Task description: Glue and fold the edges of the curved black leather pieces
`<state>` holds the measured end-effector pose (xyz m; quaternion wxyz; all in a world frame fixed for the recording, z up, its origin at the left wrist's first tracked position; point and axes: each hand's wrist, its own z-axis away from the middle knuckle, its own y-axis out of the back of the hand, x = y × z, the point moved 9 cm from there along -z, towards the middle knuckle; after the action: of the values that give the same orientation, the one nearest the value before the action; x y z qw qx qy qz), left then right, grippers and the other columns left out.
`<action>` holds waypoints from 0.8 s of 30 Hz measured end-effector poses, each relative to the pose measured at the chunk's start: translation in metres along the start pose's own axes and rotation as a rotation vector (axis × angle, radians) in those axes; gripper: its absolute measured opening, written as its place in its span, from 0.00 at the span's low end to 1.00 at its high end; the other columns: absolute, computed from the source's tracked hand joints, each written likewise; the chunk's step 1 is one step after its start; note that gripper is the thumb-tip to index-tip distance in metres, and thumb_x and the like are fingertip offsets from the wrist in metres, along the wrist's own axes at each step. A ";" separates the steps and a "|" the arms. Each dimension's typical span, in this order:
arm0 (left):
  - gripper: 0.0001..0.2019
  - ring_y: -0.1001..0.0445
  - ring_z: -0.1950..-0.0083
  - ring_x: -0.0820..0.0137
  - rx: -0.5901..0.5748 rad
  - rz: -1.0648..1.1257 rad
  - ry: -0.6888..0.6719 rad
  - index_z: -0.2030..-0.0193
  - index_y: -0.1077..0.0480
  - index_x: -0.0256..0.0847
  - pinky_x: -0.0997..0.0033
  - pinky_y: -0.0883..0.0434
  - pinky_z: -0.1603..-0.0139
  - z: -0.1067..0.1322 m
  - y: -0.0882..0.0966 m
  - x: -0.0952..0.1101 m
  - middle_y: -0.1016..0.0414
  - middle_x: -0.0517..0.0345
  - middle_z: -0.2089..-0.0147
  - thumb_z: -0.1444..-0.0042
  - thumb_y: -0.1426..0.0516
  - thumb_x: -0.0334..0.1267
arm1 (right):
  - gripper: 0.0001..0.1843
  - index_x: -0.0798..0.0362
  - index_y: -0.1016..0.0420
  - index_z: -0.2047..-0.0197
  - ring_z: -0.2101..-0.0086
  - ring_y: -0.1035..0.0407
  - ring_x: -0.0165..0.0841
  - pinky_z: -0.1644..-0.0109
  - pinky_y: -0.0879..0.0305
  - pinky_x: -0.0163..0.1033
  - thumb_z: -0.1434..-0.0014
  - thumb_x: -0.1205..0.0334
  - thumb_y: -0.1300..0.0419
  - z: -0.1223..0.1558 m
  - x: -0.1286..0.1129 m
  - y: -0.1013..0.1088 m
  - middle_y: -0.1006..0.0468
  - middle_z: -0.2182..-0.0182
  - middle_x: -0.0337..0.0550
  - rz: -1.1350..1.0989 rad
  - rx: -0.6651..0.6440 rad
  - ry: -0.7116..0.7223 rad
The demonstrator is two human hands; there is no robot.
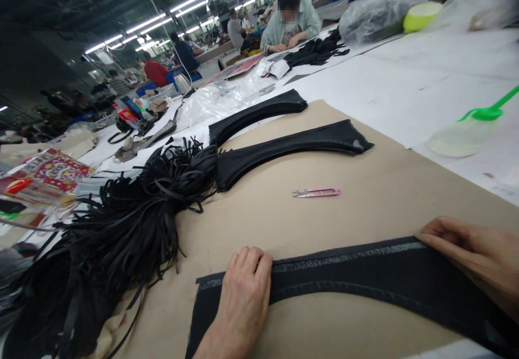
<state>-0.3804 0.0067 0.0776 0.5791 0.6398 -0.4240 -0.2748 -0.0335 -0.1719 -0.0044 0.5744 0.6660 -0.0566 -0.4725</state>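
Observation:
A long curved black piece [357,275] lies across the brown paper [324,224] in front of me. My left hand [245,291] rests on its left end, fingers curled down over the upper edge. My right hand [476,253] holds its right end, fingers bent over the edge. Small pink thread snips [317,192] lie on the paper beyond the piece, untouched.
A heap of thin black strips [130,229] spreads at the left. Two stacks of curved black pieces [284,148] lie further back. A green-handled brush over a pale dish [472,129] sits at the right. A person [290,21] works at the far end of the table.

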 end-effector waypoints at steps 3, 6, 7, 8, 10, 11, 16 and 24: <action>0.10 0.33 0.62 0.64 0.043 0.017 -0.025 0.58 0.33 0.39 0.63 0.32 0.62 0.003 0.001 0.002 0.31 0.54 0.61 0.39 0.51 0.23 | 0.28 0.44 0.25 0.64 0.70 0.28 0.39 0.67 0.36 0.42 0.46 0.30 0.51 0.000 0.001 -0.015 0.22 0.70 0.40 0.072 -0.195 0.003; 0.11 0.34 0.61 0.65 0.092 0.008 -0.100 0.56 0.33 0.39 0.64 0.34 0.61 0.007 0.003 0.007 0.30 0.55 0.61 0.38 0.51 0.24 | 0.28 0.46 0.26 0.65 0.68 0.29 0.41 0.65 0.37 0.43 0.46 0.32 0.53 0.002 -0.012 -0.007 0.23 0.70 0.41 0.120 -0.167 0.013; 0.11 0.34 0.61 0.66 0.110 0.001 -0.124 0.54 0.33 0.39 0.64 0.34 0.60 0.009 0.004 0.009 0.30 0.54 0.60 0.38 0.51 0.24 | 0.28 0.46 0.27 0.66 0.68 0.29 0.41 0.65 0.37 0.42 0.46 0.33 0.54 0.004 -0.018 -0.005 0.23 0.69 0.41 0.120 -0.164 0.019; 0.12 0.34 0.60 0.66 0.128 -0.006 -0.143 0.52 0.33 0.38 0.64 0.35 0.59 0.010 0.004 0.010 0.30 0.54 0.59 0.38 0.51 0.23 | 0.27 0.46 0.27 0.66 0.67 0.29 0.41 0.64 0.37 0.42 0.45 0.34 0.54 0.005 -0.024 -0.003 0.23 0.69 0.41 0.114 -0.164 0.026; 0.13 0.34 0.58 0.65 0.161 -0.010 -0.179 0.50 0.33 0.36 0.64 0.35 0.58 0.012 0.006 0.015 0.31 0.52 0.57 0.39 0.50 0.24 | 0.25 0.47 0.28 0.66 0.68 0.29 0.39 0.65 0.38 0.40 0.43 0.37 0.54 0.009 -0.035 -0.001 0.23 0.70 0.41 0.104 -0.165 0.043; 0.13 0.34 0.58 0.65 0.173 -0.005 -0.188 0.49 0.33 0.36 0.63 0.36 0.57 0.011 0.006 0.017 0.31 0.51 0.56 0.39 0.49 0.24 | 0.24 0.47 0.28 0.66 0.68 0.29 0.38 0.65 0.39 0.40 0.41 0.38 0.54 0.010 -0.038 0.000 0.23 0.70 0.41 0.104 -0.163 0.052; 0.13 0.34 0.57 0.63 0.185 0.012 -0.189 0.48 0.33 0.36 0.62 0.37 0.56 -0.003 0.005 0.036 0.30 0.51 0.56 0.39 0.50 0.25 | 0.19 0.48 0.29 0.67 0.72 0.30 0.35 0.69 0.42 0.38 0.38 0.45 0.52 0.012 -0.041 0.004 0.25 0.73 0.39 0.116 -0.117 0.076; 0.10 0.33 0.62 0.63 0.181 -0.049 -0.259 0.57 0.31 0.36 0.62 0.36 0.62 -0.027 0.000 0.065 0.31 0.53 0.63 0.39 0.52 0.25 | 0.15 0.48 0.28 0.67 0.74 0.31 0.34 0.71 0.43 0.37 0.38 0.49 0.49 0.013 -0.042 0.005 0.25 0.75 0.38 0.091 -0.081 0.103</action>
<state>-0.3261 -0.0357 0.0912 0.4527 0.6587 -0.5025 -0.3297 -0.0630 -0.1570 0.0252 0.6240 0.6624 -0.0381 -0.4128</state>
